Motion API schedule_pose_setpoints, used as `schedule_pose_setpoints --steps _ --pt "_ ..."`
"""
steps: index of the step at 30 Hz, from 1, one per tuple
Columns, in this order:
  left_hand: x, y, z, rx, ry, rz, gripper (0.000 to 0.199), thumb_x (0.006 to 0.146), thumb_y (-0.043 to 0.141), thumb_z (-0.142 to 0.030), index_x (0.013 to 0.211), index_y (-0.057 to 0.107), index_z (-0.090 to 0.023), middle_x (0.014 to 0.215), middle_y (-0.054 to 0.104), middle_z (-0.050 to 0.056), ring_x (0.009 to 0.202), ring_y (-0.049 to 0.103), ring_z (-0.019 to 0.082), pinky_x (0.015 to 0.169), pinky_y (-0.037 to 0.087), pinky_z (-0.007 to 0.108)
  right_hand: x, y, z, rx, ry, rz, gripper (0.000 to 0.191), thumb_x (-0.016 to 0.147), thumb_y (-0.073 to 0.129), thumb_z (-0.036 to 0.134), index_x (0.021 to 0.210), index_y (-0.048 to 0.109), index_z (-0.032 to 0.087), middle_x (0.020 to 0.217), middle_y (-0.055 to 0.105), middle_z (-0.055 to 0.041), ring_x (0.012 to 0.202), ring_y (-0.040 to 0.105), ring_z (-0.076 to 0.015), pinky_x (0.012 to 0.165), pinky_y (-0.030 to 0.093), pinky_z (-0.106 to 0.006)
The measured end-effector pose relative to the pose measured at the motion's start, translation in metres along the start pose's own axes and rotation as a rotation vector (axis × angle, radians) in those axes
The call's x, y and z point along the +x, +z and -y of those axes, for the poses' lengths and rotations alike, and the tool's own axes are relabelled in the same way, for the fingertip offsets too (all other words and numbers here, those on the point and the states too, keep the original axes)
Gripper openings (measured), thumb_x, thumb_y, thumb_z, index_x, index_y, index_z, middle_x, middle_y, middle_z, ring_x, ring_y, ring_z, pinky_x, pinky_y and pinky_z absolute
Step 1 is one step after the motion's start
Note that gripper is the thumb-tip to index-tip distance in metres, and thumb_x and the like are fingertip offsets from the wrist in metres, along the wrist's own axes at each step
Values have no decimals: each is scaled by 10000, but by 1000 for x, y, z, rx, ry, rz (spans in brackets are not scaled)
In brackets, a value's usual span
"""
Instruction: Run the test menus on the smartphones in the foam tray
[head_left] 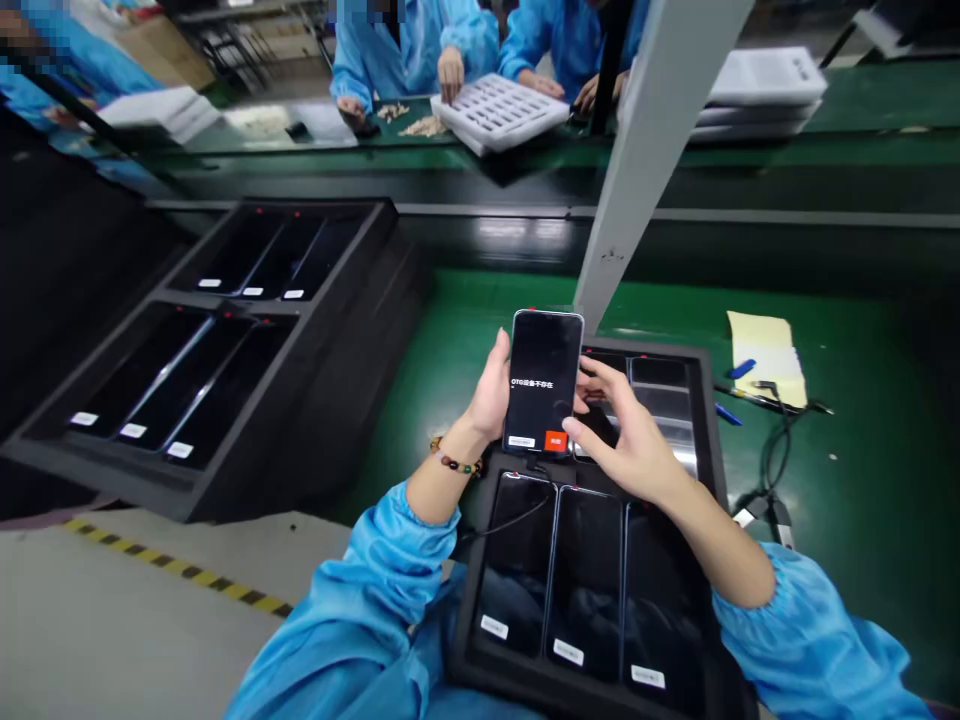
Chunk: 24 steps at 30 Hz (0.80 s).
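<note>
Phone (544, 350): being held over tray (712, 430), handling seemingly unfinished, screen showing orange button (556, 441). Left hand (491, 390): fingers clamping phone's side. Right hand (622, 440): thumb touching lower corner; whether gripping, cannot tell. Near-row phones (589, 575): lying in tray.
</note>
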<state>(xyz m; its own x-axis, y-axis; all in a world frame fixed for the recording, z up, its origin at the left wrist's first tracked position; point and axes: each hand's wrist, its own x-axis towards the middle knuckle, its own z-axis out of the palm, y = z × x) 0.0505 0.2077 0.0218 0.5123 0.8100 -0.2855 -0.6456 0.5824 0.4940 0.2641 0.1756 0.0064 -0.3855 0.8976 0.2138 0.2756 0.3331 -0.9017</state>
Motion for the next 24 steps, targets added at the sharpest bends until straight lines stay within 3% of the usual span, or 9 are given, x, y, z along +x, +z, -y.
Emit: schedule_pose_setpoints --steps 7,14,18,24 --pt "-2 -11 0 26 -104 99 897 1122 57 -590 1339 725 -33 1137 827 225 1103 815 343 1016 635 468 -3 -3 0 -42 -11 40 727 1006 720 432 1642 402 278 1467 650 -128 1369 633 -309 1183 523 -529" --pt "-6 -7 0 36 -83 56 891 1112 120 -631 1345 717 -12 1119 827 236 1059 823 360 976 652 488 -3 -2 1 -52 -21 72 780 1022 692 446 1694 331 280 1370 672 -107 1257 672 -285 1167 531 -532" --pt "-7 -6 -1 17 -70 53 843 1120 163 -625 1368 709 -33 1115 830 225 1060 823 362 979 653 491 -3 -3 4 -55 -13 81 766 1030 676 446 1694 328 287 1459 642 -115 1297 661 -293 1171 528 -520" --pt "-9 1 -3 29 -144 -5 908 1098 106 -652 1358 710 -26 1068 831 232 1035 820 382 907 667 505 -3 -4 3 -52 -10 81 763 1034 676 437 1696 327 292 1414 652 -101 1242 665 -262 1171 517 -487"
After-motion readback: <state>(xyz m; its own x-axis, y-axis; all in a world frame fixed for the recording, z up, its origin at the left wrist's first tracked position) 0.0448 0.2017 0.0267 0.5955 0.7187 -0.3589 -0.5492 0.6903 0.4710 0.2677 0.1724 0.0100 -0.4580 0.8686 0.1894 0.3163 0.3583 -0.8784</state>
